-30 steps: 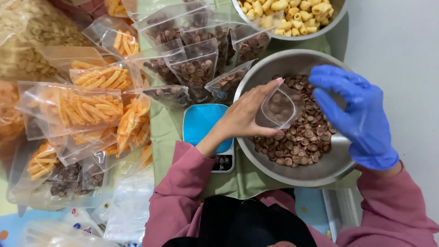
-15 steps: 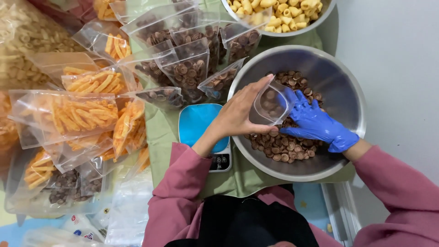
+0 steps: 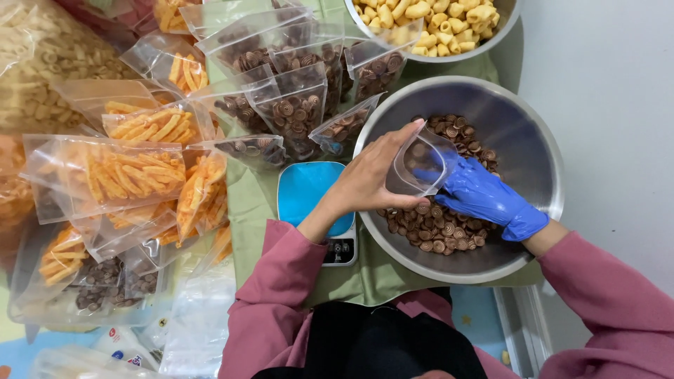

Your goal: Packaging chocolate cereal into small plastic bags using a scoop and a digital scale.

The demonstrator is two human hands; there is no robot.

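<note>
1 clear pouch [image 3: 420, 163], pinched open by bare left hand [image 3: 372, 179] over the steel bowl [image 3: 533, 140]. Gloved right hand [image 3: 484, 196], raised 1 second ago, now dipped at the pouch mouth, fingers curled among brown spiral snacks [image 3: 428, 228]; filling underway.

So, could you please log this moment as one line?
left hand: holds clear pouch open | right hand: gloved, at pouch mouth | steel bowl: brown spiral snacks

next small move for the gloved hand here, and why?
Probably lift the gloved right hand to the mouth of the clear pouch and drop the brown spiral snacks in. The bare left hand holds the pouch open over the steel bowl, the pouch looks nearly empty, and the glove sits among the snacks right beside the opening.
</note>
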